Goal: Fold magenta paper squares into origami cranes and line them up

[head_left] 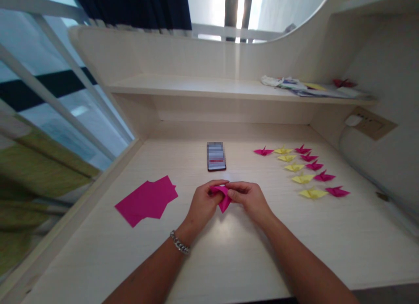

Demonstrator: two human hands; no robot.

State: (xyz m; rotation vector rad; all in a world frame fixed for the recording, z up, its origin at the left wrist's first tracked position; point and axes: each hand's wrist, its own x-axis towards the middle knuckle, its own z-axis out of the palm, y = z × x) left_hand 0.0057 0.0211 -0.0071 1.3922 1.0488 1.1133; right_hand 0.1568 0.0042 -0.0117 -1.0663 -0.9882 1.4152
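Between both hands is a partly folded piece of magenta origami paper (224,202), its lower point hanging toward me. My left hand (205,199) pinches its left side, with the thumb partly inside the fold. On the right side, my right hand (249,197) grips it between thumb and fingers. The fingertips of both hands almost meet at the top edge, and part of the paper is hidden behind them. Left of my hands lies a fanned stack of flat magenta sheets (147,202). Just beyond my hands rests a phone (216,156) with a lit, blurred screen.
Several yellow paper cranes (303,178) and magenta paper cranes (324,176) stand in rows on the right of the desk (98,260). A shelf (196,86) at the back carries papers (314,89). A cable (342,146) runs down from the wall socket (376,122).
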